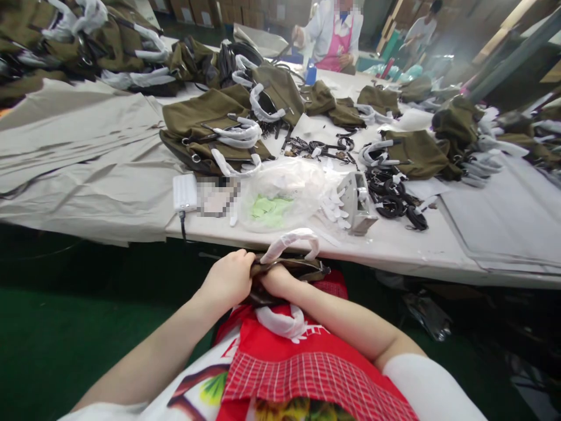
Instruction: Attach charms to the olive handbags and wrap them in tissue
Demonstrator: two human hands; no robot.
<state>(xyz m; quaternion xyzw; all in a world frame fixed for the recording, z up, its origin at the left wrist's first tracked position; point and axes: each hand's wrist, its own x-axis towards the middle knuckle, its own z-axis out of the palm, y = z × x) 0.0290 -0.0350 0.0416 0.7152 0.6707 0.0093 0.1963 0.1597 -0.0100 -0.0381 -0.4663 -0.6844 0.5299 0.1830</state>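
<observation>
2 hands (229,278) grip a bag (293,268), its lining apparently brown

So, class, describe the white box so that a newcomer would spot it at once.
Start with the long table bearing olive bags. At its near edge, beyond and left of the left hand, look left of the clear plastic bag. The small white box there differs from its neighbours by the dark cable at its near end.
</observation>
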